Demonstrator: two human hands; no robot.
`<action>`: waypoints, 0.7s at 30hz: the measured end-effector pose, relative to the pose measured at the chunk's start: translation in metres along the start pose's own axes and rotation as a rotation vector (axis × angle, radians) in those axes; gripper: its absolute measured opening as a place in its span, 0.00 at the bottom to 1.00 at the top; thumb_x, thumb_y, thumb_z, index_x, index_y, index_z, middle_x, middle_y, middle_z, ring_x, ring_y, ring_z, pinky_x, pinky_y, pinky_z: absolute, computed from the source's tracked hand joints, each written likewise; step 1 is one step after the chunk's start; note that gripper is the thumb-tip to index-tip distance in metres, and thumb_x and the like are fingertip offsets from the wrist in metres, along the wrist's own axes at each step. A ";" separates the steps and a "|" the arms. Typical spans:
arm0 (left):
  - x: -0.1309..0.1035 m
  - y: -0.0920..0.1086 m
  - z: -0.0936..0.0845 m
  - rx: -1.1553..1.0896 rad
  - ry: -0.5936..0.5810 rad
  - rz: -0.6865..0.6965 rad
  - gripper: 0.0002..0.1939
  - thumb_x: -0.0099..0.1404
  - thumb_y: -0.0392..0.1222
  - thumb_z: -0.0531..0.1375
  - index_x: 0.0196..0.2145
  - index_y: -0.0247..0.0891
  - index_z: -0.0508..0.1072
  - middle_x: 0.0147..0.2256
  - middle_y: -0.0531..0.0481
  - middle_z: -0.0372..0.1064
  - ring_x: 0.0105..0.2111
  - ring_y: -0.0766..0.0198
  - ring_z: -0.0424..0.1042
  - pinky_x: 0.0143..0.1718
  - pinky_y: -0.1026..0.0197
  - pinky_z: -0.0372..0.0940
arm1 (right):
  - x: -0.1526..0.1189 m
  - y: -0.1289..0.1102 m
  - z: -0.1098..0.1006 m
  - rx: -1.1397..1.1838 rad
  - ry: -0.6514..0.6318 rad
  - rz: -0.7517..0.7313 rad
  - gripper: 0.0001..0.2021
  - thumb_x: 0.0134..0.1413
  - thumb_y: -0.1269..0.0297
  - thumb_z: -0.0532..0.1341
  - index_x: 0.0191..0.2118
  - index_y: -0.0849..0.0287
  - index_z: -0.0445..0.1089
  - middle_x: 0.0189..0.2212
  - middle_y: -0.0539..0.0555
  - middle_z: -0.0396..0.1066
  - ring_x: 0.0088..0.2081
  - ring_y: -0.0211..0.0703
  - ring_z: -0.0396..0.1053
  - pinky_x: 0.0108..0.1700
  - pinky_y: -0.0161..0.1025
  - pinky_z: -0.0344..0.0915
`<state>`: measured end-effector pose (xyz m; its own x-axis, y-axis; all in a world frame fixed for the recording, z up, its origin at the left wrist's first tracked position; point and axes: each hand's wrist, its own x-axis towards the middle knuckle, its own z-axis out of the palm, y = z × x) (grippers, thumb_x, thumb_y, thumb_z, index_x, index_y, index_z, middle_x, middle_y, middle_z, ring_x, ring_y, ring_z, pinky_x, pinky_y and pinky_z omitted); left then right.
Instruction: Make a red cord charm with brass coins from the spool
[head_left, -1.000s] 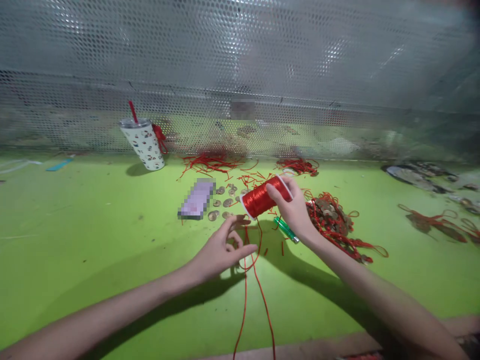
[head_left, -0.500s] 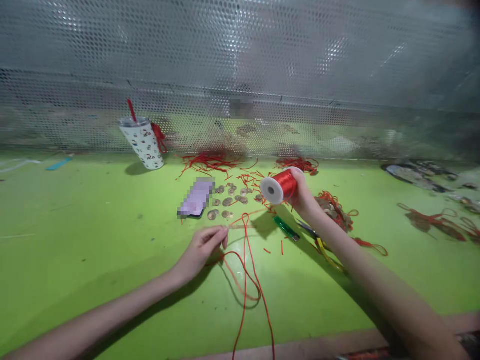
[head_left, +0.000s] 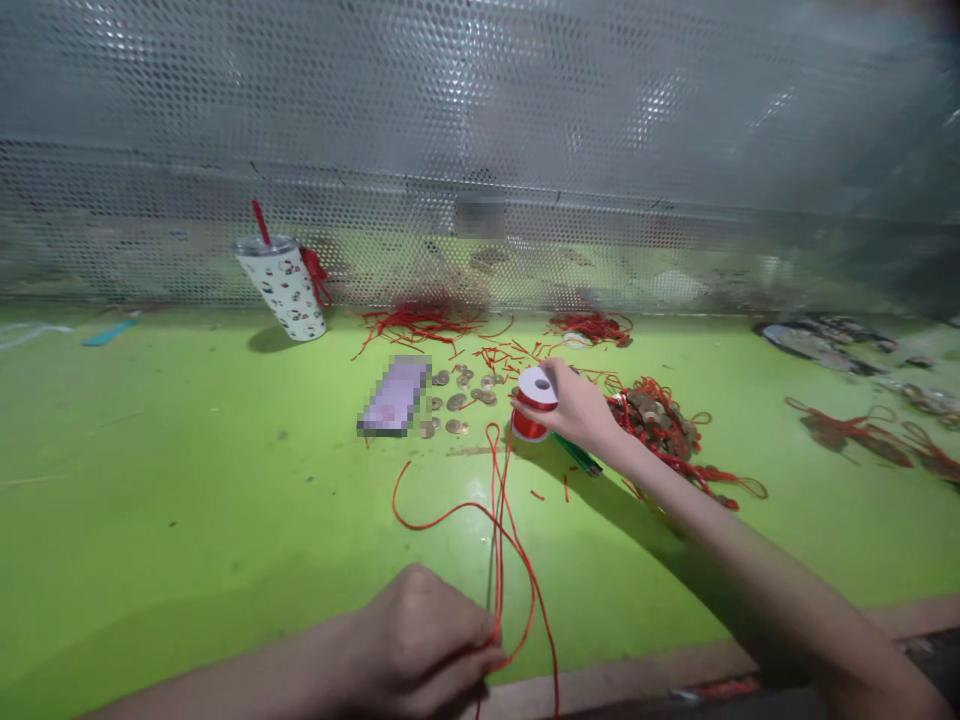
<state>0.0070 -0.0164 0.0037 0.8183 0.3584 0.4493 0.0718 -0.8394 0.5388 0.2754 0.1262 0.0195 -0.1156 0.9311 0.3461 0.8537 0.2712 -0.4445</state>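
Note:
My left hand [head_left: 431, 645], near the front edge of the table, pinches red cord [head_left: 501, 560] between thumb and fingers. The cord runs up from there to a narrow loop, with a loose end curling off to the left. My right hand [head_left: 581, 405] grips a spool of red cord [head_left: 535, 402] that stands upright on or just above the table. A strand comes down from the spool to the loop. A green-handled cutter [head_left: 576, 455] lies partly hidden under my right hand. Holed coins [head_left: 457, 402] lie in loose rows left of the spool.
A phone [head_left: 397, 395] lies left of the coins. Behind it stands a patterned tumbler [head_left: 285, 288] with a red straw. Knotted coin strings [head_left: 660, 425] are heaped at the right. Cord scraps [head_left: 420, 322] lie along the perforated metal screen [head_left: 480, 120]. More coin strings [head_left: 855, 435] lie farther right.
My left hand has moved down toward me and now pinches the cord near the table edge. My right hand has lowered the spool and turned it upright. The scissors are now hidden by my arm.

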 end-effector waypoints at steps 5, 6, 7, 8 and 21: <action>-0.012 -0.008 0.002 0.019 0.154 -0.157 0.15 0.74 0.37 0.51 0.27 0.40 0.63 0.18 0.57 0.59 0.17 0.69 0.54 0.21 0.64 0.51 | 0.000 0.000 -0.012 -0.158 -0.025 -0.098 0.40 0.49 0.42 0.68 0.58 0.68 0.59 0.51 0.73 0.70 0.48 0.67 0.72 0.46 0.56 0.69; -0.013 -0.007 0.002 0.021 0.167 -0.151 0.15 0.73 0.37 0.51 0.27 0.40 0.62 0.18 0.57 0.59 0.17 0.69 0.54 0.21 0.64 0.51 | -0.001 -0.003 -0.017 -0.181 0.019 -0.151 0.41 0.49 0.41 0.68 0.59 0.69 0.59 0.53 0.76 0.68 0.51 0.70 0.70 0.49 0.59 0.67; -0.012 -0.006 0.002 0.017 0.175 -0.138 0.14 0.73 0.36 0.51 0.27 0.40 0.63 0.18 0.57 0.60 0.17 0.69 0.55 0.21 0.64 0.51 | -0.004 -0.009 -0.020 -0.199 0.081 -0.204 0.40 0.51 0.42 0.67 0.59 0.69 0.59 0.54 0.76 0.66 0.55 0.71 0.66 0.52 0.61 0.64; -0.011 -0.004 0.001 0.009 0.177 -0.120 0.14 0.73 0.36 0.51 0.28 0.40 0.63 0.18 0.57 0.61 0.17 0.70 0.56 0.21 0.64 0.51 | -0.008 -0.018 -0.022 -0.197 0.140 -0.250 0.36 0.54 0.44 0.66 0.57 0.68 0.61 0.54 0.76 0.66 0.57 0.71 0.64 0.54 0.62 0.62; -0.008 0.016 -0.006 -0.024 0.106 -0.080 0.13 0.77 0.45 0.47 0.38 0.39 0.68 0.22 0.53 0.73 0.20 0.67 0.70 0.23 0.66 0.62 | -0.059 -0.107 0.066 0.010 -0.501 -0.557 0.04 0.63 0.71 0.58 0.36 0.63 0.67 0.36 0.62 0.72 0.36 0.47 0.66 0.40 0.44 0.64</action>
<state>-0.0018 -0.0303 0.0132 0.7453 0.4665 0.4764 0.1198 -0.7966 0.5925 0.1572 0.0586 -0.0074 -0.7488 0.6543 0.1055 0.5970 0.7350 -0.3216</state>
